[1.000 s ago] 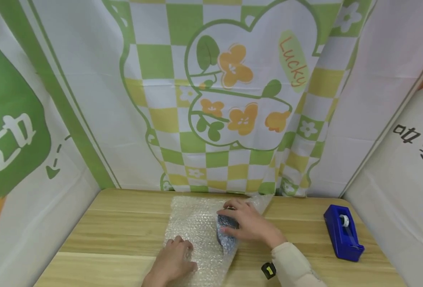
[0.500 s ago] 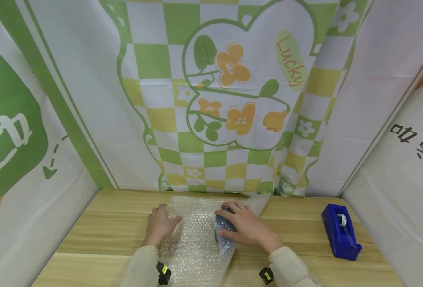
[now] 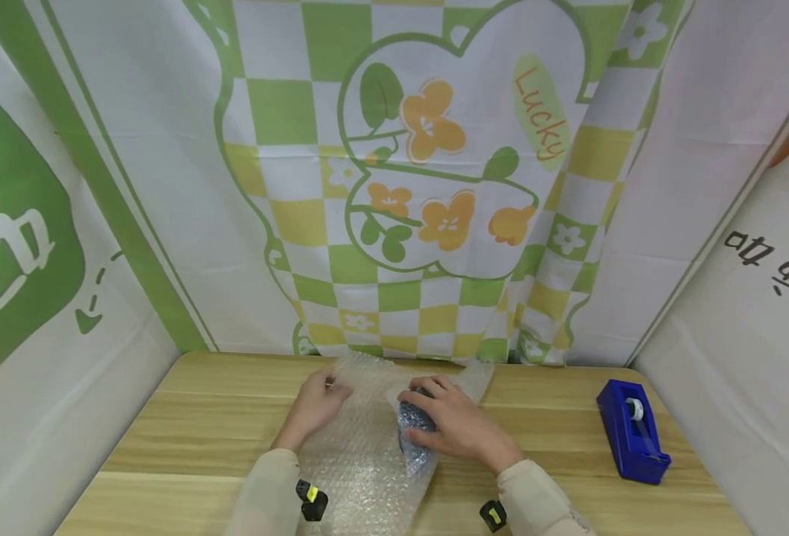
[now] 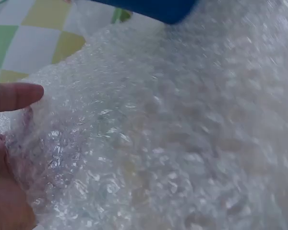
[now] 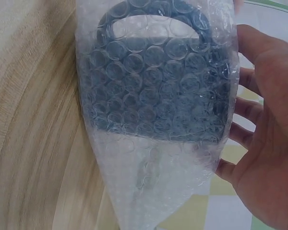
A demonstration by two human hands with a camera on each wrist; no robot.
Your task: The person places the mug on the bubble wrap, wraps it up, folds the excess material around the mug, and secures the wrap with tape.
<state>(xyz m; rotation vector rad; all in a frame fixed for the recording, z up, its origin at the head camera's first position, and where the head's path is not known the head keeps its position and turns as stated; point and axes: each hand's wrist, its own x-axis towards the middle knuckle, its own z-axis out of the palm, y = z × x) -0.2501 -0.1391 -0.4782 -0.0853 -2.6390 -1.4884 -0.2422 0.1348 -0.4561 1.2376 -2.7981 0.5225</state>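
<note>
A sheet of bubble wrap lies over the wooden table, its far left part raised. My left hand pinches that raised left edge; in the left wrist view the thumb is on the near side and the fingers are behind the film. On the sheet's right side, my right hand grips a blue mug covered by a layer of the wrap. Through the bubbles in the right wrist view, the mug shows its looped handle, with a tapering fold of wrap below it.
A blue tape dispenser with a roll of tape stands at the table's right side. Behind the wooden table hangs a green and yellow checked cloth, close to the sheet's far edge. Cloth walls flank both sides.
My left hand has moved from the sheet's near left up to its far left edge, then lifted that edge and drawn it inward. My right hand has stayed on the wrapped mug.
</note>
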